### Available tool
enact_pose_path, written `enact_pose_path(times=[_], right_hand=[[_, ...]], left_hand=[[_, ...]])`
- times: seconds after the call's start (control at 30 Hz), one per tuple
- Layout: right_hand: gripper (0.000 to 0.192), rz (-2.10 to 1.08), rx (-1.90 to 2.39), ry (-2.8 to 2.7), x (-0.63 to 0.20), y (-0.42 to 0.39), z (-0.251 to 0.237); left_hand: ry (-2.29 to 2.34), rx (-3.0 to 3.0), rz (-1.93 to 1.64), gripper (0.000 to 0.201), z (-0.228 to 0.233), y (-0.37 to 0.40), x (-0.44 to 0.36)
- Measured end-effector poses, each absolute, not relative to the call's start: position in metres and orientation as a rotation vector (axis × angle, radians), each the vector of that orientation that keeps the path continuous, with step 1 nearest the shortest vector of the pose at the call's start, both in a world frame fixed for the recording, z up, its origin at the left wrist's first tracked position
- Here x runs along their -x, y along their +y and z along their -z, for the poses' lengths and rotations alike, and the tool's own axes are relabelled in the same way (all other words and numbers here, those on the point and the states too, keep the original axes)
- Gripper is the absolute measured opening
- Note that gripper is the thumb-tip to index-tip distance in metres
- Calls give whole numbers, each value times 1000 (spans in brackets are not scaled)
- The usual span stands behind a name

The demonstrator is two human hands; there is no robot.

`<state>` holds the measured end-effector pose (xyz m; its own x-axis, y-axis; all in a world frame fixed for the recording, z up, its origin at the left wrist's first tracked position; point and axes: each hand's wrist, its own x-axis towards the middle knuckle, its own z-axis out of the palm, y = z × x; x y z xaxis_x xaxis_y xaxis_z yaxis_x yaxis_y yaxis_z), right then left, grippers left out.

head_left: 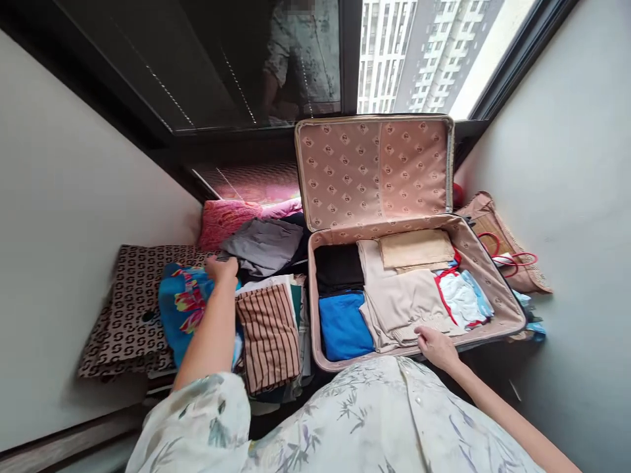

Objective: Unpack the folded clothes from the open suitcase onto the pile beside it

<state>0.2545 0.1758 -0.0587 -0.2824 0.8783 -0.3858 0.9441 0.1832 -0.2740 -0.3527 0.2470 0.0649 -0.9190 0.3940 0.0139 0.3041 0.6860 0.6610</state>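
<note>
Floral sleeves [197, 420] frame the near edge. Right hand [436, 347], fingers spread, rests on folded beige cloth [399, 302] at the open suitcase's [497, 276] near rim. Farther left, left hand [221, 268] pinches grey clothing [261, 244] beside striped fabric [269, 332].

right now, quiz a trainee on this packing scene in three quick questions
1. True or false: the suitcase lid is shut.
2. The left hand reaches toward: A) grey garment B) blue folded cloth C) red-handled bag
3. Which folded item does the right hand rest on?

Key: 1 false. 2 A. 3 the beige garment at the suitcase's near edge.
</note>
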Motion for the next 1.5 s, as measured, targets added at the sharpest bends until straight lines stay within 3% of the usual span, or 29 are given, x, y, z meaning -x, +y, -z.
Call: enact_pose_path(times=[0.1, 0.2, 0.3, 0.43, 0.6, 0.73, 0.83, 0.9, 1.03, 1.13, 1.23, 1.33, 1.4, 1.5], right_hand=[[30, 749, -1643, 2307, -258, 204, 52], [33, 584, -1608, 2390, -267, 250, 53], [41, 471, -1593, 2433, -272, 305, 61], [48, 393, -1429, 2512, -265, 362, 76], [30, 378, -1154, 2591, -257, 379, 85], [23, 416, -902, 2665, -262, 359, 83], [24, 465, -756, 2686, -271, 337, 74], [27, 481, -714, 2681, -281, 328, 65], [30, 592, -793, 2662, -310, 336, 41], [28, 716, -935, 2650, -334, 374, 28], [32, 788, -998, 2667, -348, 437, 21], [30, 663, -1130, 2650, -346, 506, 20], [37, 488, -1299, 2632, -338, 541, 24], [63, 309, -1532, 2652, -328, 557, 47]], left_hand=[[2580, -609, -1302, 42, -56, 246, 322], [2089, -859, -1474, 28, -38, 226, 244], [1765, -1044, -1166, 21, -13, 200, 142], [1506, -1360, -629, 27, 22, 182, 38], [1531, -1613, -333, 34, 50, 189, -5], [1887, -1735, -256, 67, 58, 209, -13], [1894, -1914, -189, 93, 60, 234, -21], [1736, -1988, -107, 81, 62, 252, -26], [1515, -1801, -33, 24, 63, 288, -34], [1393, -1671, -108, 17, 52, 325, -35], [1339, -1584, -224, 20, 35, 381, -39], [1609, -1499, -324, 26, 28, 435, -49], [1873, -1359, -407, 46, 34, 457, -58], [2140, -1016, -449, 80, 56, 464, -69]])
